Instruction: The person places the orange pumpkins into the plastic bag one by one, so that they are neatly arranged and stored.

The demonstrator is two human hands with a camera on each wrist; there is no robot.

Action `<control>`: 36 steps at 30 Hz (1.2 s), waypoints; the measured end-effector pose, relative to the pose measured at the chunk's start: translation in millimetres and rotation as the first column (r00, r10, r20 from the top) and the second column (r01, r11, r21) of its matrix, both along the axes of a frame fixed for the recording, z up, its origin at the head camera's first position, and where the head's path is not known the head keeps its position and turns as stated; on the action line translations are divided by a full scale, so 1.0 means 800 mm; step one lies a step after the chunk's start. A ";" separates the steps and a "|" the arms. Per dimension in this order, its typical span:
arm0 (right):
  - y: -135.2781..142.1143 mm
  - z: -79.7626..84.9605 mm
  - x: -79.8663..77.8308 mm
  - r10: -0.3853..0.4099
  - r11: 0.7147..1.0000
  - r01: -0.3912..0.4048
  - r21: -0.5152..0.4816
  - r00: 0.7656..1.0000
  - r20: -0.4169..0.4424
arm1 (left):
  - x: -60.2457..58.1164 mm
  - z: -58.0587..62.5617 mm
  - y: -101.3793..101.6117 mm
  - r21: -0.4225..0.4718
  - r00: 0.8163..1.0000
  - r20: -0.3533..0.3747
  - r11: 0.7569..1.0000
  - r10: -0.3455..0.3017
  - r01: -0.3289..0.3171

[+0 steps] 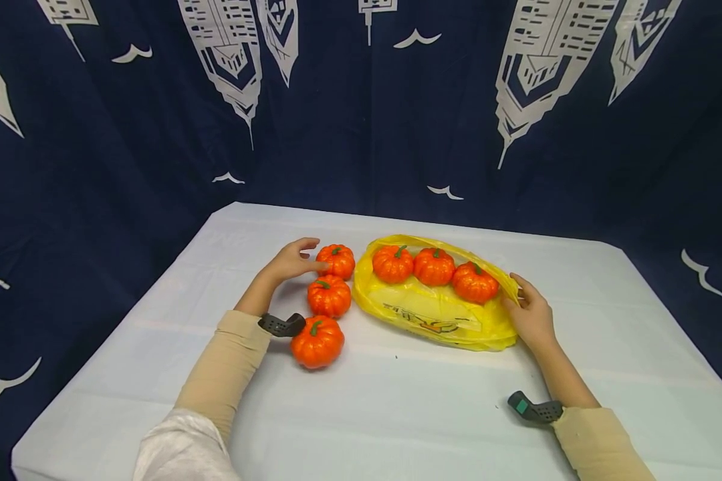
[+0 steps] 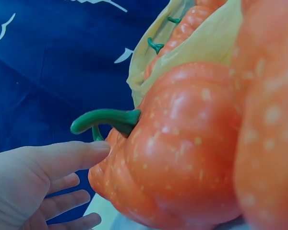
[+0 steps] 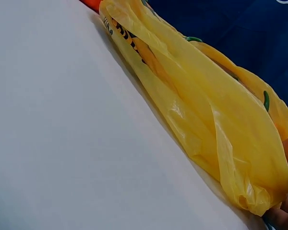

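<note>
Three orange toy pumpkins lie in a column left of a yellow plastic bag [image 1: 373, 300]: a far one [image 1: 339, 262], a middle one [image 1: 329, 296] and a near one [image 1: 317, 343]. My left hand [image 1: 290, 262] is beside the far pumpkin, fingers apart and thumb tip right at its side. The left wrist view shows the thumb overlapping a pumpkin [image 2: 177, 148] with a green stem. At the bag's right end, my right hand [image 1: 534, 317] pinches the rim, with part of that hand cut off in the right wrist view. Inside the bag's wide mouth sit three more pumpkins [image 1: 434, 267].
A white cloth covers the table [image 1: 397, 414]. Behind it hangs a dark blue curtain [image 1: 361, 133] with white building and bird prints. Dark wrist mounts [image 1: 535, 409] are strapped on both forearms; the left one overlaps the near pumpkin in the head view.
</note>
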State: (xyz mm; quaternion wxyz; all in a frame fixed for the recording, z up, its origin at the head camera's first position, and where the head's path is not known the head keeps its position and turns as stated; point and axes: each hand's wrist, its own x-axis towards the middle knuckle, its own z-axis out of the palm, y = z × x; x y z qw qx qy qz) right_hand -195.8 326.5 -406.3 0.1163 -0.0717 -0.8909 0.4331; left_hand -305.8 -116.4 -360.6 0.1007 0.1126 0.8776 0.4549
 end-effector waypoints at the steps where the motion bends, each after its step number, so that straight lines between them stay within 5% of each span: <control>1: 0.000 0.000 0.000 -0.001 1.000 0.001 0.002 1.000 0.002 | 0.000 0.000 -0.001 0.006 1.000 0.006 1.000 0.000 0.000; 16: 0.000 -0.001 -0.001 0.002 1.000 -0.001 -0.010 1.000 0.011 | -0.005 0.004 -0.008 0.017 0.999 0.016 0.999 -0.028 0.027; 36: 0.000 -0.002 -0.001 -0.002 1.000 0.002 -0.013 1.000 0.004 | -0.021 -0.017 0.007 0.028 0.994 0.063 0.996 -0.090 0.088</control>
